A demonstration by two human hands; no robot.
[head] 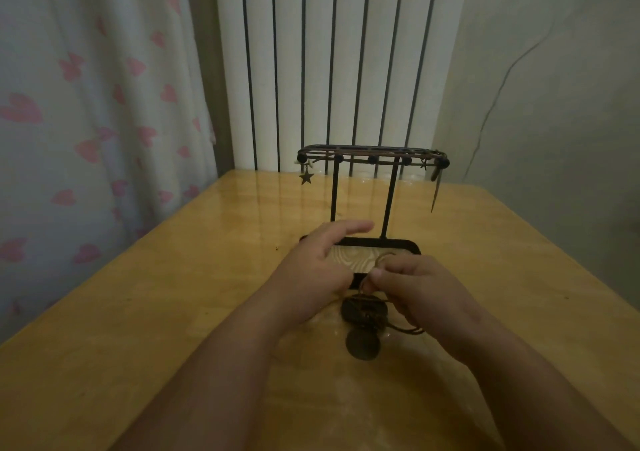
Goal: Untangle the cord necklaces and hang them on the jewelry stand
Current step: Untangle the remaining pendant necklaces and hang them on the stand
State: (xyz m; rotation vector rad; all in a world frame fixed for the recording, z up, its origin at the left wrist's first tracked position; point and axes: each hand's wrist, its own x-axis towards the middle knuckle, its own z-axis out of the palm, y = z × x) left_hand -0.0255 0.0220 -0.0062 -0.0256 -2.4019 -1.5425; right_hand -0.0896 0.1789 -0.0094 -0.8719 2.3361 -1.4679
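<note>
- Two forearms stretched forward over the wooden table (pixel 173 294), wrists near each other.
- Left hand (pixel 318 267): palm down, fingers (pixel 353 227) stretched forward and blurred above the base of the jewelry stand (pixel 388 204); thumb side hidden, so cannot tell about any grip.
- Right hand (pixel 419 288): fingers curled, tips pinching a thin loop of the cord necklaces (pixel 363 308), just beside the left hand.
- Tangled cords with dark pendants lying on the table under and between both hands, just in front of the stand; one round pendant (pixel 363 345) nearest to the person.
- Hanging from the top bar of the stand: a star charm (pixel 306 177) at left, a long thin pendant (pixel 434 191) at right.
</note>
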